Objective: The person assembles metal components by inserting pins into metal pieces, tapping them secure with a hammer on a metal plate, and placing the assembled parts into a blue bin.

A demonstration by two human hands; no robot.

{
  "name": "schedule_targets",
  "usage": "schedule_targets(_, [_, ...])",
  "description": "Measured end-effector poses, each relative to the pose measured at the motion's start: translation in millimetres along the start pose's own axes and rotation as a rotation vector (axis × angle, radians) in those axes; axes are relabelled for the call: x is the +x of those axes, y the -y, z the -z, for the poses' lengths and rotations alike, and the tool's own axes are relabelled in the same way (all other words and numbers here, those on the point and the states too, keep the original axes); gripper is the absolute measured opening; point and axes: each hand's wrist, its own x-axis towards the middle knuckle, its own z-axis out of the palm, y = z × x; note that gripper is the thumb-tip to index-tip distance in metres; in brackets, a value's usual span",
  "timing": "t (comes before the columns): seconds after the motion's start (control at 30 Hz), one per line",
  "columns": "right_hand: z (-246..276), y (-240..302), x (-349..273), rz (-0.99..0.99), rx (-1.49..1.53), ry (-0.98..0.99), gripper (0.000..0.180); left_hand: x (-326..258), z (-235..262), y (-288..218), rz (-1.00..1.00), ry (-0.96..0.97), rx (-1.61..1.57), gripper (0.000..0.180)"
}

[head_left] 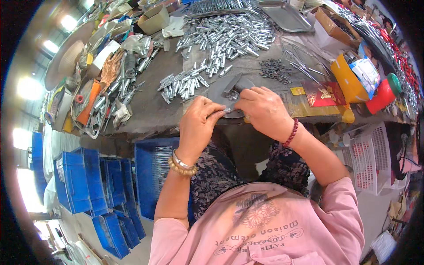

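Observation:
At the table's near edge my left hand (198, 126) is closed in a pinch on a small silver metal piece (227, 110). Close beside it, my right hand (266, 110) has its fingers curled together at the other end of the piece; whatever lies inside them is hidden. Beneath and just beyond both hands lies a grey metal plate (216, 91) with a dark steel block (232, 84) on it. A small heap of short silver tubes (183, 84) sits beyond my left hand. Further right is a little pile of dark screw-like pins (274, 70).
A large heap of silver tubes (225, 37) spreads across the back, near a metal tray (286, 15). Tools and rags (126, 73) crowd the left. A red envelope (324, 93) and a red bottle (383, 95) stand right. Below the table is a blue crate (148, 190) of rods.

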Motion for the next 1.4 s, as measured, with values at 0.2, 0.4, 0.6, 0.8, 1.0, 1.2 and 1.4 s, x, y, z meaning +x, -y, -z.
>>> schedule_targets(0.2, [0,2,-2,-0.036,0.051,-0.071,0.017,-7,-3,1,0.031,0.006,0.002,0.013])
schedule_targets(0.4, [34,-63,-10,-0.38,-0.153,-0.125,0.02,-5,-10,-3,0.011,-0.025,0.017,0.011])
schedule_targets(0.6, [17,-92,2,-0.41,-0.199,-0.036,0.019,0,-8,-1,0.042,-0.045,-0.003,0.013])
schedule_targets(0.8, [6,-96,2,-0.37,-0.198,-0.044,0.022,-9,-7,9,-0.106,-0.104,0.133,0.011])
schedule_targets(1.0, [14,-89,-12,-0.266,-0.042,-0.081,0.027,-19,-22,12,-0.101,-0.123,0.045,0.008])
schedule_targets(1.2, [-1,-3,16,-0.154,0.15,0.002,0.047,-19,-23,11,-0.109,-0.169,0.037,0.006])
schedule_targets(1.4, [-9,26,26,-0.317,0.468,-0.026,0.065,-14,-26,17,-0.079,-0.142,0.084,0.007])
